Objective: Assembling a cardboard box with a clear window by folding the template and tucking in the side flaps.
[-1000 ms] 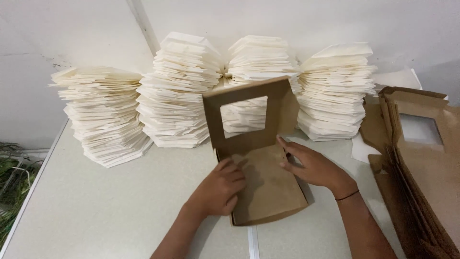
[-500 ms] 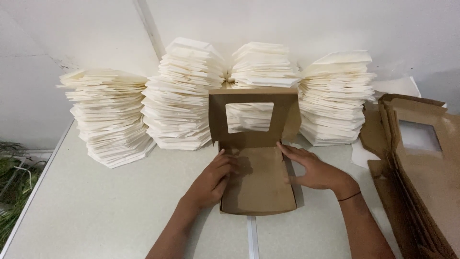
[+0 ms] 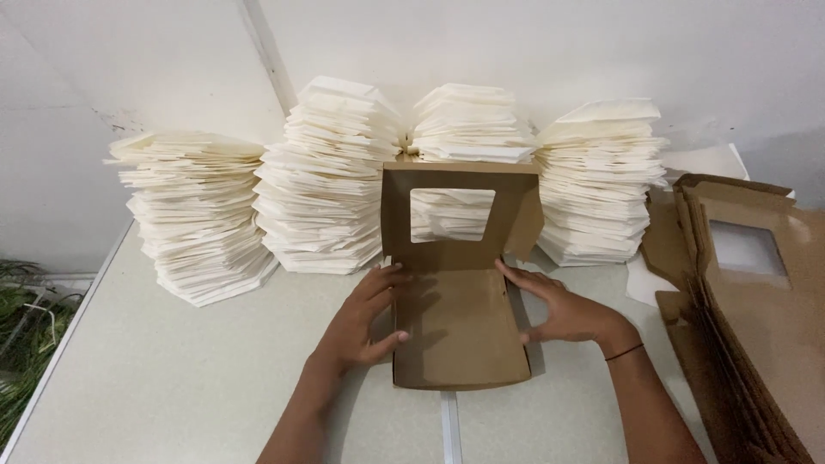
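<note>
A brown cardboard box (image 3: 455, 331) with a square window in its raised lid stands on the pale table (image 3: 172, 387) in front of me. My left hand (image 3: 361, 322) presses against the box's left side wall, thumb curled toward its front corner. On the opposite side, my right hand (image 3: 563, 309) grips the right wall, fingers spread along its edge. The lid stands upright at the back, and the white stacks show through the window.
Several tall stacks of white flat folded cartons (image 3: 322, 185) line the wall behind the box. A pile of flat brown windowed box blanks (image 3: 748, 301) lies at the right. Green plants (image 3: 21, 335) show beyond the table's left edge.
The box has been turned square to me and its lid now stands straight. Both hands moved from on top of the base to its two side walls.
</note>
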